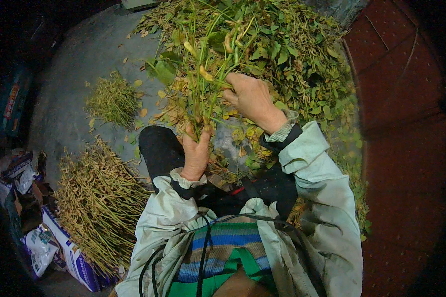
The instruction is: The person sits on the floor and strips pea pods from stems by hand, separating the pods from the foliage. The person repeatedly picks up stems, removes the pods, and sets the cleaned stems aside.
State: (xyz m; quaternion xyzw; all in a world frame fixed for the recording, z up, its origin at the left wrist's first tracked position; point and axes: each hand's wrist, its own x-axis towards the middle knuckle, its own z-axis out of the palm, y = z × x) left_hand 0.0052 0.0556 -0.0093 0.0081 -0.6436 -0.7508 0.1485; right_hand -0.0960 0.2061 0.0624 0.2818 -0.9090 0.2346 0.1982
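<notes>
My left hand [197, 150] grips a few green soybean stalks [197, 89] by their lower ends, just beyond my bent knee. The stalks stand up from the fist and carry yellowing pods [206, 73] and some leaves. To the right of them, my right hand [251, 98] is curled with thumb and forefinger pinched at a thin green stem or leaf stalk of the same bunch. Its other fingers are folded out of sight. Behind both hands spreads a large heap of leafy soybean plants [293, 55], green and yellow.
Left on the grey floor [63, 89] lies a small pile of stripped stalks with pods [113, 98]. Nearer me is a larger stack of dry podded stalks [100, 204], beside plastic bags [41, 248] and a purple-and-white box [68, 252]. A dark red panelled surface [401, 148] borders the right.
</notes>
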